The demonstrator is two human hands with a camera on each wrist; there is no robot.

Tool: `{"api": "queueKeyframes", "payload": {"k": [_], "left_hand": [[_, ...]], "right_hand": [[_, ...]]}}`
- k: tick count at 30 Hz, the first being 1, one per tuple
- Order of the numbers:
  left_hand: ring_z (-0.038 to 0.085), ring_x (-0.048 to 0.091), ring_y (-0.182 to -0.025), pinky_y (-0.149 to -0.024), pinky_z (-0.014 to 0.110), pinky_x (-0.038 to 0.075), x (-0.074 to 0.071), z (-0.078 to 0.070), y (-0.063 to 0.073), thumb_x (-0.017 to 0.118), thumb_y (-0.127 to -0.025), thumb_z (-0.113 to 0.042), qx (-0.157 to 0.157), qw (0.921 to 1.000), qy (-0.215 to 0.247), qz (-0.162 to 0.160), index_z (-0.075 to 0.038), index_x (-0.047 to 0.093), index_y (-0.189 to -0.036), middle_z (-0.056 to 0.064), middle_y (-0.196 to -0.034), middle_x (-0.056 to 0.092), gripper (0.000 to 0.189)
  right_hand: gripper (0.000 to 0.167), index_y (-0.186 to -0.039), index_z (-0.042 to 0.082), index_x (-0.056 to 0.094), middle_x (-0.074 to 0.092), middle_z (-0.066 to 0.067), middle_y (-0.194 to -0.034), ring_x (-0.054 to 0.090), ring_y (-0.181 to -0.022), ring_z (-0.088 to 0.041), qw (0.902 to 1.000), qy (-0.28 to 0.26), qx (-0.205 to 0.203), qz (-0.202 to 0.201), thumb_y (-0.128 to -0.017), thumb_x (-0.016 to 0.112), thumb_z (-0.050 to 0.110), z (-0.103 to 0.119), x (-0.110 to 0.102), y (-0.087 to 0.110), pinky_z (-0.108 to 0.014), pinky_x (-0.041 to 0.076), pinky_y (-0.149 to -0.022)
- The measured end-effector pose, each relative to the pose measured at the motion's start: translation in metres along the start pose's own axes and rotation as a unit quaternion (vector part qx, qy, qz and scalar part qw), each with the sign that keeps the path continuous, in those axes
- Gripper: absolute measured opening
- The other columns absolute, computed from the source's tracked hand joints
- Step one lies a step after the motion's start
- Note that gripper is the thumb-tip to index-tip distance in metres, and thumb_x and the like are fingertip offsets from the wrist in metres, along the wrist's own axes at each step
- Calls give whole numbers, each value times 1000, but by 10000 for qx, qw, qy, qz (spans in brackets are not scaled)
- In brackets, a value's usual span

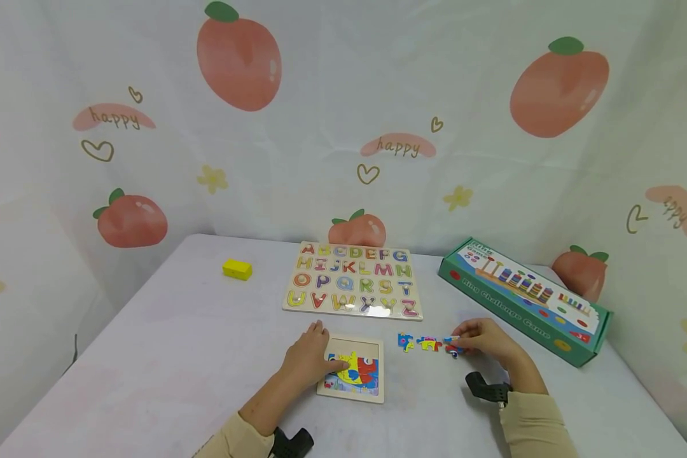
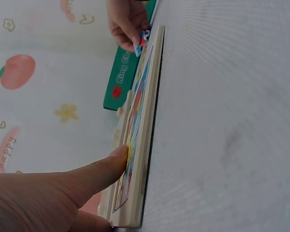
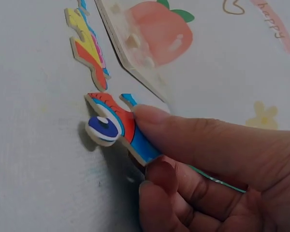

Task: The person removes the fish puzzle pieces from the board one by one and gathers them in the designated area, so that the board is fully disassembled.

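My left hand lies at the left side of a small wooden puzzle board. Its thumb presses on the coloured picture inside the frame, and the fingers extend along the outer left edge. My right hand pinches a red and blue puzzle piece with a big eye on it, between thumb and fingers. In the right wrist view this piece is tilted over the table. Left of it lie a yellow and red puzzle piece and a blue and yellow puzzle piece.
Behind the hands lies a wooden alphabet board with coloured letters. A green Ring Challenge Game box sits at the right, angled. A yellow block is at the back left. A printed curtain hangs behind the white table.
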State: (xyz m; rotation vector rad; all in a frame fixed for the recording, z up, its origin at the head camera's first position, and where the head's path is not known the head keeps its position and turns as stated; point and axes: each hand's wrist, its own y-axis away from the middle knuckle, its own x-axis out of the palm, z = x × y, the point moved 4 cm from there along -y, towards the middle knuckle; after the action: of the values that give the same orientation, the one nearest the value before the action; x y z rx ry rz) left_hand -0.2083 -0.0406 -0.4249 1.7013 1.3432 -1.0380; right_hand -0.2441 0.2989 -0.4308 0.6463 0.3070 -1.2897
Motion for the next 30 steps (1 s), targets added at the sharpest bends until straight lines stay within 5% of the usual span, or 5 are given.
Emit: {"api": "queueKeyframes", "payload": {"k": [30], "left_hand": [[37,42,-130,-98,50,45,-1,-2,2,76,-72,-45,61,9998,-193,4,10,53,-125,26,-137,45,79]], "right_hand": [[23,-92,-7,62,50,0,-72,46,-65,-12,9976,334,-605,-84,-82,70,12,4,6,-3,-21,43,-53]]}}
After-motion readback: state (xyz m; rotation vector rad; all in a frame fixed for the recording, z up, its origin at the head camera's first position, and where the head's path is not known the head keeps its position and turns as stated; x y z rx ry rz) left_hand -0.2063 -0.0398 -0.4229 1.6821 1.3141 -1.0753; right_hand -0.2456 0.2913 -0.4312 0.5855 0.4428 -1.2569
